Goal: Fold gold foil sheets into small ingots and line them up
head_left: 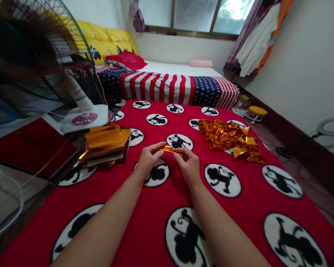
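A narrow folded strip of gold foil paper [168, 148] is stretched between my two hands, just over the red cloth [180, 193]. My left hand [150, 157] pinches its left end between thumb and fingers. On the other end, my right hand [188, 162] is closed in a similar pinch. To the left lies a stack of flat gold foil sheets [107, 139], with paler backing showing at its lower edge. Off to the right, many folded gold foil pieces [228, 137] are heaped together on the cloth.
An electric fan [85, 115] stands at the left beside a dark red panel [30, 146], with cables hanging near it. Beyond the cloth is a bed [167, 87] with a stars-and-stripes cover. A yellow-topped stool [257, 110] is on the floor at the right.
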`<action>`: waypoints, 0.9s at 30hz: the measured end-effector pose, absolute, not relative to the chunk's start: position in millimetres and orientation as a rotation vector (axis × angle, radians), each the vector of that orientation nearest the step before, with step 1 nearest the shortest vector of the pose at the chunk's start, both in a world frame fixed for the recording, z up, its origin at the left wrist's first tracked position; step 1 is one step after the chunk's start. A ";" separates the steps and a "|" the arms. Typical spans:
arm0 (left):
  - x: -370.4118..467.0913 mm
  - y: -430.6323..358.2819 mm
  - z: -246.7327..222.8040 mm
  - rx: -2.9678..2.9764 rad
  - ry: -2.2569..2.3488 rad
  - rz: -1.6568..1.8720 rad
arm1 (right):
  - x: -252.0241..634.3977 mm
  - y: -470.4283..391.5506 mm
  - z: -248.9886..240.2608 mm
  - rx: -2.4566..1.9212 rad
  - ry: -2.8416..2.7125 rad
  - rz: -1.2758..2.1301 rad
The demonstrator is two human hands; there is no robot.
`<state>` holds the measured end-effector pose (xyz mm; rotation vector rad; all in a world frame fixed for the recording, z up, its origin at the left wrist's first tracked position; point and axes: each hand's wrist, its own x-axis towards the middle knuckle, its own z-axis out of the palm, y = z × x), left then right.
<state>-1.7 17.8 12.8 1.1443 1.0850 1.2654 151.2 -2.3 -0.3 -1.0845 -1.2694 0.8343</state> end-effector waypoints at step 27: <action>0.1 17.6 13.5 1.069 0.969 1.305 | 150.6 -3.1 0.6 -1.113 -1.242 0.934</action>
